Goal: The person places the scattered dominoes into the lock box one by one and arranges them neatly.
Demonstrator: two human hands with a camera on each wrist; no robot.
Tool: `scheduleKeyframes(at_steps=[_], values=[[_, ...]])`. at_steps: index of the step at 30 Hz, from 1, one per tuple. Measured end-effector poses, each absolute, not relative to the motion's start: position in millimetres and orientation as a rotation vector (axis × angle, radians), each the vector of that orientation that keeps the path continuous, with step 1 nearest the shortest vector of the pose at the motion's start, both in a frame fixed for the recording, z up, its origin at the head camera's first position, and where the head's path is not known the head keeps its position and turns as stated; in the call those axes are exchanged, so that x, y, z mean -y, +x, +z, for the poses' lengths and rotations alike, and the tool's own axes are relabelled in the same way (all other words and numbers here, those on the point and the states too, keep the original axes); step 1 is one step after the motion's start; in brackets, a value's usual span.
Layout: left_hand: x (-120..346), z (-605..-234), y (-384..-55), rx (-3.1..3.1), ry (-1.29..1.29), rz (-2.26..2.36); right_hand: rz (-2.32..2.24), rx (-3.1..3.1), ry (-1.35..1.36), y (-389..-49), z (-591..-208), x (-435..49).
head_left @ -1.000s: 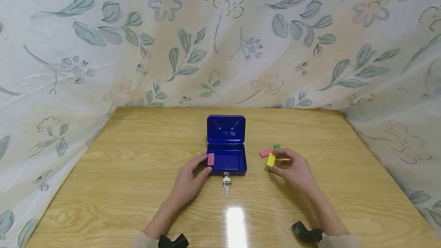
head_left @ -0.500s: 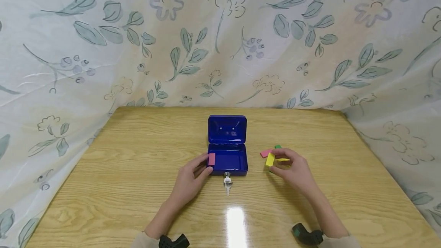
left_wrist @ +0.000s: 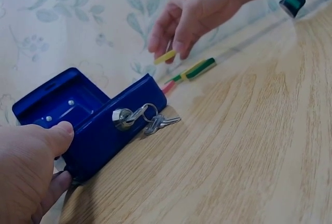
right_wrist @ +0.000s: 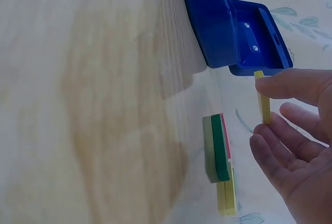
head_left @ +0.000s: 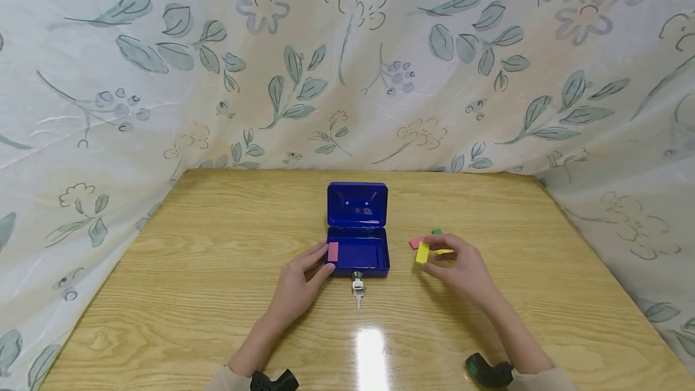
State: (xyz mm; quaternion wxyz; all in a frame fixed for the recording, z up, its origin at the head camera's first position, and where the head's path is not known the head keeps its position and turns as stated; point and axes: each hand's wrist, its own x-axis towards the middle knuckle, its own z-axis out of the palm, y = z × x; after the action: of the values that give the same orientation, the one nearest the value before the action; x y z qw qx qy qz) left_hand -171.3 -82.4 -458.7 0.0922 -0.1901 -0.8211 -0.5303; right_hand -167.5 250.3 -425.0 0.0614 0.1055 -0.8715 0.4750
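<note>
A small blue cash box [head_left: 374,273] stands on the table with its lid [head_left: 357,201] raised. My left hand [head_left: 298,282] holds its left wall, thumb at the front corner. Along the inner left side lies a pink block [head_left: 333,251]. To the right of the box, my right hand [head_left: 461,267] pinches a flat yellow block [right_wrist: 263,97] between thumb and fingers, above the table. Below and beside that hand lie a pink block [head_left: 415,242], a green block [head_left: 437,232], another green block [right_wrist: 219,149] and more yellow [right_wrist: 226,198], partly hidden from the head view.
Keys [head_left: 358,291] on a ring hang from the lock [left_wrist: 123,119] at the box's front. The wooden table [head_left: 217,216] reaches back to a floral curtain [head_left: 347,77], which also hangs at both sides.
My right hand has moved slightly left with the yellow block, toward the box. The left hand stays at the box's left wall.
</note>
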Motion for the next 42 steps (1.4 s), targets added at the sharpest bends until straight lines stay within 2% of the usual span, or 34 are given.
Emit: scheduleKeyframes(at_steps=[23, 30, 42], values=[[81.7, -462.3, -174.2, 2.415, -0.569, -1.519, 1.665, 2.631, 0.406, -172.9, -410.9, -229.6], [83.1, -460.5, -174.3, 2.433, -0.566, -1.507, 1.643, 2.622, 0.498, -175.8, -403.9, -217.7], [83.8, -463.3, -175.1, 2.420, -0.601, -1.485, 1.532, 2.668, 0.462, -182.7, -405.1, -202.1]])
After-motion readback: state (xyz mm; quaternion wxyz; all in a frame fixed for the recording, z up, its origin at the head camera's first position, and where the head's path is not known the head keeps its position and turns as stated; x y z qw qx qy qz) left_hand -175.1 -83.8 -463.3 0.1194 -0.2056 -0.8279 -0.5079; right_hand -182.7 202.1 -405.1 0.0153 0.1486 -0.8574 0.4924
